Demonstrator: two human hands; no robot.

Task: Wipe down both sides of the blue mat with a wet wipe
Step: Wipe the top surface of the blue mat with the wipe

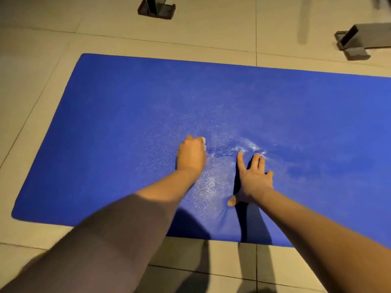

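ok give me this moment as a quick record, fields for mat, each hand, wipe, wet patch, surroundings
mat: blue mat lying flat on the tiled floor, one side up
left hand: left hand curled, pressing down on the mat's middle
wipe: wet wipe mostly hidden under the left hand, only a white edge shows
right hand: right hand flat on the mat, fingers spread, holding nothing
wet patch: sheen around both hands and beyond them; left end looks dry
surroundings: metal feet on the floor past the far edge

Left grip [191,154] fisted; right grip [252,178] splayed flat.
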